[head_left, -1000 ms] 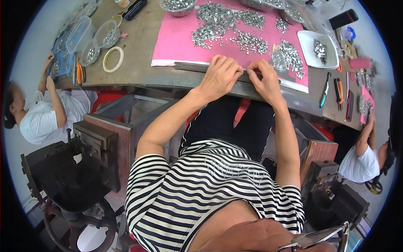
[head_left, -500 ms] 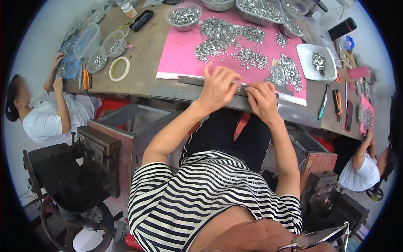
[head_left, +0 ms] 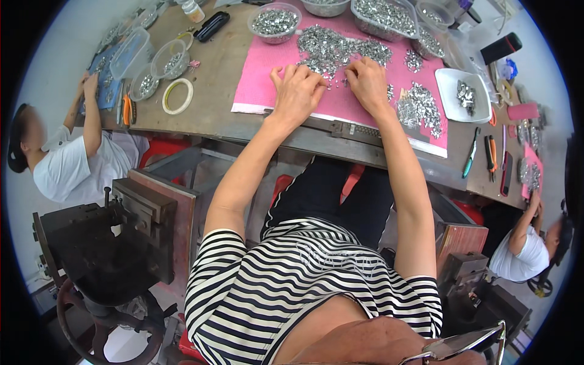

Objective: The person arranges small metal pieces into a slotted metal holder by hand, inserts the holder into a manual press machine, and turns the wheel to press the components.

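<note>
I see my left hand (head_left: pixel 296 91) and right hand (head_left: pixel 367 82) flat on the pink mat (head_left: pixel 255 79), grips open, holding nothing; the shiny metal bits (head_left: pixel 331 52) lie just above both.

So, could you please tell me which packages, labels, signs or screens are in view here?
Small bottle: far left end of the table, pale with a light band that may be a label.
Phone: right table edge beside the pliers, thin, dark, screen off.
No signs or lit screens show.
</note>
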Demonstrator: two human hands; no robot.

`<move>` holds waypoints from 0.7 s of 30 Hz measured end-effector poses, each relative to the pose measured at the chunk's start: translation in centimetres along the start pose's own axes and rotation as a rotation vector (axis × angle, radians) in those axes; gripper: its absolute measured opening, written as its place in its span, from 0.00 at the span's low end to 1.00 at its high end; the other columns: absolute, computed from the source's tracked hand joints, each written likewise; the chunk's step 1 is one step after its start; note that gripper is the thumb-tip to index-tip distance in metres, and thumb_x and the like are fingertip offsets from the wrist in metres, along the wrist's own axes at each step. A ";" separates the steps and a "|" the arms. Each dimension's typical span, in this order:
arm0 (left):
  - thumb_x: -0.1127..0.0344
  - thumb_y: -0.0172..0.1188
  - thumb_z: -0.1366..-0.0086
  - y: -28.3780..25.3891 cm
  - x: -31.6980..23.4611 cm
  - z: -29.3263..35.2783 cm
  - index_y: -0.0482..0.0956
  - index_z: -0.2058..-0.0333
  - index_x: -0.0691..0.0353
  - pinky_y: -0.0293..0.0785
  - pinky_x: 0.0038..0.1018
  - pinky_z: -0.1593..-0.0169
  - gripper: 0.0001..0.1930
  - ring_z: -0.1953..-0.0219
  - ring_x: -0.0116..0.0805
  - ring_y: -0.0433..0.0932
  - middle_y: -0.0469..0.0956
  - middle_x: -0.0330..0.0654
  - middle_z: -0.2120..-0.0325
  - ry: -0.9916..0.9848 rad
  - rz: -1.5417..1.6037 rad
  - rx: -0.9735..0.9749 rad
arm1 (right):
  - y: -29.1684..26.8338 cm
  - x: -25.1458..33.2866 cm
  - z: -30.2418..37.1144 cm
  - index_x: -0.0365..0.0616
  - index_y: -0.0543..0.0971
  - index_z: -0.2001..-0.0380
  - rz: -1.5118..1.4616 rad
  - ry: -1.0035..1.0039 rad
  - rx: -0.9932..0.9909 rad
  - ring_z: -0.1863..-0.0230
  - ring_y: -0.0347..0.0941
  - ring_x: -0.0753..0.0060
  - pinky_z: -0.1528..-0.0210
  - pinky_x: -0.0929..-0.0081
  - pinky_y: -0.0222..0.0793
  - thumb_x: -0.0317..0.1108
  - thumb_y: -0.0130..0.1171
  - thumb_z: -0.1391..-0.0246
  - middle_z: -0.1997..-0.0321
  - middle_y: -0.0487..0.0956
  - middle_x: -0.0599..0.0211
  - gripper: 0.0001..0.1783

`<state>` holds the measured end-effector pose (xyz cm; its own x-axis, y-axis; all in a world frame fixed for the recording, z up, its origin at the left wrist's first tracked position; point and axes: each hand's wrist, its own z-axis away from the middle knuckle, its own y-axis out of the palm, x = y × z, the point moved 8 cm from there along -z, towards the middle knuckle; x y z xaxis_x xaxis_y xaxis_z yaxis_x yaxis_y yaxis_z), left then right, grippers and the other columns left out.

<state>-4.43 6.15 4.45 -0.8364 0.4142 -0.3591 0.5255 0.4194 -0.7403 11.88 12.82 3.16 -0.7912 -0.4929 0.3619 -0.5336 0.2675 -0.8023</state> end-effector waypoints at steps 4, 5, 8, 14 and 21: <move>0.59 0.70 0.43 0.8 -0.6 -0.2 0.85 0.68 0.47 0.55 0.51 0.42 0.05 0.57 0.36 0.72 0.75 0.33 0.69 0.051 -0.011 0.025 | 0.1 0.6 0.0 0.45 0.83 0.70 0.046 -0.049 0.002 0.56 0.76 0.56 0.51 0.55 0.65 0.33 0.63 0.48 0.64 0.80 0.60 0.05; 0.59 0.70 0.43 1.0 -0.9 -0.2 0.85 0.68 0.47 0.55 0.51 0.42 0.05 0.57 0.37 0.72 0.75 0.33 0.69 0.059 -0.020 0.034 | 0.1 0.4 -0.1 0.45 0.83 0.70 0.048 -0.046 0.004 0.56 0.76 0.56 0.51 0.55 0.65 0.33 0.63 0.48 0.64 0.80 0.60 0.05; 0.60 0.70 0.43 1.2 -1.4 -0.5 0.85 0.68 0.48 0.54 0.52 0.42 0.05 0.57 0.37 0.72 0.75 0.33 0.69 0.083 -0.046 0.032 | 0.5 0.6 -0.7 0.45 0.81 0.72 0.063 -0.065 0.062 0.58 0.77 0.55 0.52 0.55 0.65 0.33 0.60 0.47 0.66 0.79 0.58 0.05; 0.62 0.69 0.41 1.9 -1.1 -0.1 0.83 0.69 0.52 0.54 0.51 0.42 0.05 0.56 0.38 0.72 0.75 0.35 0.69 0.109 -0.046 0.035 | -0.1 -1.0 -1.0 0.39 0.83 0.68 -0.261 0.004 0.099 0.62 0.79 0.52 0.58 0.59 0.72 0.31 0.62 0.46 0.66 0.81 0.56 0.07; 0.64 0.68 0.41 1.4 -0.7 0.4 0.83 0.69 0.53 0.54 0.49 0.41 0.04 0.56 0.38 0.72 0.75 0.34 0.69 0.028 -0.013 0.038 | -0.8 -0.4 -0.6 0.38 0.83 0.70 -0.181 -0.031 0.021 0.63 0.80 0.48 0.57 0.56 0.75 0.28 0.61 0.48 0.67 0.82 0.53 0.05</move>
<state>-3.15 6.14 3.44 -0.8382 0.4313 -0.3337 0.5079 0.3945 -0.7658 12.47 13.27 3.95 -0.6731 -0.5569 0.4866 -0.6598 0.1550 -0.7353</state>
